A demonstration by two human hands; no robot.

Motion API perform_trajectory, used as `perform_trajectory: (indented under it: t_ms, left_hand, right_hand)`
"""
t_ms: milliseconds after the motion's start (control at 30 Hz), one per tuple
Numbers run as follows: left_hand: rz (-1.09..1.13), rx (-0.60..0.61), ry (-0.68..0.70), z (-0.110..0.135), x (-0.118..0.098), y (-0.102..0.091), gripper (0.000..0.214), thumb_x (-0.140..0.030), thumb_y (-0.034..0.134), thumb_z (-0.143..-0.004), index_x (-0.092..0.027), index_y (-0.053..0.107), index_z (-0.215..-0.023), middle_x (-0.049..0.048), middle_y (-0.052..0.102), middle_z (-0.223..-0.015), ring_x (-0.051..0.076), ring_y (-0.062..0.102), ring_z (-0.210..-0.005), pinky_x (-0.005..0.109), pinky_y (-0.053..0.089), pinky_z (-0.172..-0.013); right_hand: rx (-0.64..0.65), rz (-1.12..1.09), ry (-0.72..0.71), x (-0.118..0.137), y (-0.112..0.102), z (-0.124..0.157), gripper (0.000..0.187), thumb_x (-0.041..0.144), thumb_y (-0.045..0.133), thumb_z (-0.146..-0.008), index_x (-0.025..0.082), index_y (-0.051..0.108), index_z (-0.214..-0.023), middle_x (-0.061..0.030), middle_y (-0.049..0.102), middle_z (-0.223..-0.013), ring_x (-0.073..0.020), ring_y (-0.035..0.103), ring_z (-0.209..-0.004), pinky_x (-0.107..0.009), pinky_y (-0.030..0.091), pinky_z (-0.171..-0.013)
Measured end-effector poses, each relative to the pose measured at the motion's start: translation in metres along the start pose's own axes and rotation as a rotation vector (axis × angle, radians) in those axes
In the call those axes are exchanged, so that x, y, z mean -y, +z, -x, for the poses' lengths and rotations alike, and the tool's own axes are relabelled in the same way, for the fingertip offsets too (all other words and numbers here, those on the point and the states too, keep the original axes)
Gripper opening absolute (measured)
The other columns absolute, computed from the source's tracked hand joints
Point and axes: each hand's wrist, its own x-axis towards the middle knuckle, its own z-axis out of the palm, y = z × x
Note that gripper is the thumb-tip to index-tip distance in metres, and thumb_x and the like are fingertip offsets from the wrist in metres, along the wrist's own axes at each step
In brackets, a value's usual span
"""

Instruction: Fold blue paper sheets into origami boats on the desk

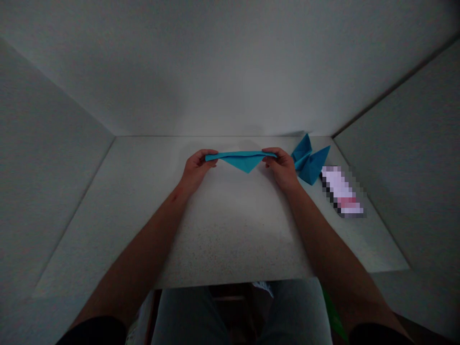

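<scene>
A folded sheet of blue paper [244, 162] is stretched between my two hands above the far half of the table. Its top edge runs nearly straight across, and a triangular point hangs down toward me. My left hand [198, 165] pinches the left end between thumb and fingers. At the opposite end, my right hand [282, 166] grips the right corner the same way. Just beyond my right hand stands a blue folded-paper figure [312, 163] with several pointed flaps, partly hidden by that hand.
A phone-like object [341, 191], blurred by pixelation, lies on the right of the pale speckled table [230, 239]. White walls [230, 72] enclose the table at the back and both sides. My legs [187, 316] are below the front edge.
</scene>
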Motion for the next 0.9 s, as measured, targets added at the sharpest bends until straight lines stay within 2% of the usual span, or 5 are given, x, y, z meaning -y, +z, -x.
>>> perform_trajectory:
  t_ms: [133, 300, 433, 667, 900]
  left_hand:
    - [-0.046, -0.015, 0.027, 0.0005, 0.0015, 0.0008, 0.035, -0.050, 0.089, -0.078, -0.021, 0.072, -0.086, -0.0012, 0.069, -0.077, 0.011, 0.065, -0.070, 0.024, 0.058, -0.069]
    - [-0.029, 0.037, 0.038, 0.0008, 0.0045, 0.0014, 0.049, -0.063, 0.086, -0.083, -0.022, 0.062, -0.096, -0.0010, 0.072, -0.080, 0.010, 0.065, -0.063, 0.024, 0.058, -0.064]
    - [-0.008, 0.058, 0.048, 0.0004, 0.0067, 0.0019, 0.052, -0.061, 0.088, -0.083, -0.025, 0.057, -0.104, -0.0024, 0.073, -0.081, 0.010, 0.066, -0.061, 0.024, 0.059, -0.062]
    - [-0.055, 0.043, 0.034, 0.0016, 0.0049, 0.0022, 0.049, -0.056, 0.093, -0.076, -0.022, 0.069, -0.101, 0.0032, 0.077, -0.100, 0.012, 0.073, -0.072, 0.030, 0.066, -0.073]
    - [-0.103, 0.026, -0.008, 0.0029, 0.0037, -0.0002, 0.054, -0.049, 0.098, -0.069, -0.021, 0.080, -0.111, 0.0058, 0.081, -0.099, 0.017, 0.077, -0.083, 0.032, 0.067, -0.082]
  right_hand:
    - [-0.024, 0.026, -0.038, -0.0027, -0.0005, -0.0007, 0.043, 0.066, 0.085, -0.084, 0.027, 0.068, -0.086, 0.0040, 0.060, -0.069, -0.0125, 0.054, -0.061, -0.027, 0.049, -0.058]
    - [0.024, -0.016, -0.003, -0.0044, 0.0026, 0.0003, 0.050, 0.070, 0.086, -0.082, 0.029, 0.064, -0.099, 0.0040, 0.069, -0.075, -0.0114, 0.055, -0.055, -0.025, 0.048, -0.051]
    - [0.020, -0.034, -0.005, -0.0055, 0.0029, 0.0000, 0.047, 0.066, 0.086, -0.085, 0.030, 0.064, -0.106, 0.0050, 0.070, -0.077, -0.0097, 0.053, -0.050, -0.023, 0.044, -0.045]
    - [-0.001, 0.018, 0.023, -0.0018, 0.0015, 0.0021, 0.047, 0.064, 0.089, -0.080, 0.028, 0.075, -0.107, -0.0003, 0.075, -0.097, -0.0095, 0.054, -0.054, -0.026, 0.049, -0.048]
    - [0.051, 0.077, 0.021, 0.0040, 0.0012, 0.0061, 0.048, 0.055, 0.091, -0.082, 0.030, 0.076, -0.121, 0.0051, 0.054, -0.064, -0.0135, 0.044, -0.054, -0.028, 0.038, -0.048]
